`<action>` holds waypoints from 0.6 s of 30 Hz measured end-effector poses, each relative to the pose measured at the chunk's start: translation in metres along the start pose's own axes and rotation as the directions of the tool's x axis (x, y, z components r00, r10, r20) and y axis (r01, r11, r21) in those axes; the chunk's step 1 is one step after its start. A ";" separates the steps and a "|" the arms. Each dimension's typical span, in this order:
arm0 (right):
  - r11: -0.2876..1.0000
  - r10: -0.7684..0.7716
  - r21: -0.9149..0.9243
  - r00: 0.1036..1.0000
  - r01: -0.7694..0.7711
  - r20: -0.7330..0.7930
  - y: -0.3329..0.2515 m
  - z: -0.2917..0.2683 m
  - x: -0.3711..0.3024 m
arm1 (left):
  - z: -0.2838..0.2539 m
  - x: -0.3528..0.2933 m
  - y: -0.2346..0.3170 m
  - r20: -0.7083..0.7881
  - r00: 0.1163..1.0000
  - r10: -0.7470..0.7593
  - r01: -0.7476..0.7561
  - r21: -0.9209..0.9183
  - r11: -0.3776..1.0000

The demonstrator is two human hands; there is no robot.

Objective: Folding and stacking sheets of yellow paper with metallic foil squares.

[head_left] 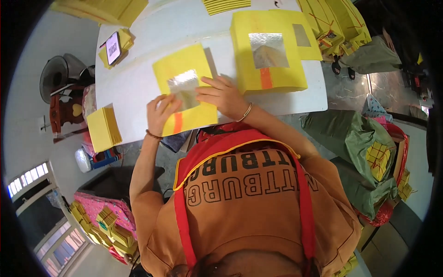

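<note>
A yellow joss paper sheet (182, 69) with a silver foil square and an orange strip lies in front of me on the white table. My left hand (160, 113) rests on its lower left side, fingers bent and fingertips on the paper near the foil. My right hand (224, 98) lies over its right side, fingers apart and tips at the foil's edge. Neither hand visibly grips anything. To the right, close to my right hand, stands a thick stack of similar yellow papers (237, 57), its top sheet showing foil and an orange strip.
The white table (138, 87) carries a folded yellow paper bundle (104, 127) at its left edge and a phone (113, 48) on yellow papers farther back. Tied yellow bundles (339, 23) stand at the far right. A green sack (339, 138) sits beside the table on the right.
</note>
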State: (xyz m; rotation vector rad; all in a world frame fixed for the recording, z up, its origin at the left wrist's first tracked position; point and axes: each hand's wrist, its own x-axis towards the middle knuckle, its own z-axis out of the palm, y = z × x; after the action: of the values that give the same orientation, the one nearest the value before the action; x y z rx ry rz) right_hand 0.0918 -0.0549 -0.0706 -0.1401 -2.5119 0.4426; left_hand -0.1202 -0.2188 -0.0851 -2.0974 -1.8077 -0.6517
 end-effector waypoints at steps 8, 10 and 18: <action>0.984 -0.050 0.177 0.974 0.011 0.221 0.031 0.050 -0.051 | 0.031 -0.027 0.008 0.274 0.960 0.051 0.003 -0.191 0.982; 0.975 0.022 0.207 0.967 -0.076 0.254 0.031 0.052 -0.051 | 0.030 -0.023 0.004 0.251 0.968 -0.011 0.084 -0.283 0.955; 0.619 0.646 0.188 0.631 -0.762 0.430 0.018 0.062 -0.023 | 0.041 0.008 -0.009 0.651 0.444 -0.616 0.896 -0.295 0.333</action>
State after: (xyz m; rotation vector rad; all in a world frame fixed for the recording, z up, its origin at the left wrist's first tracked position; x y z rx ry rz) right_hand 0.0763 -0.0597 -0.1373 -1.0438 -2.5309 1.3401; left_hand -0.1225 -0.1906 -0.1164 -1.5374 -3.3538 -1.2172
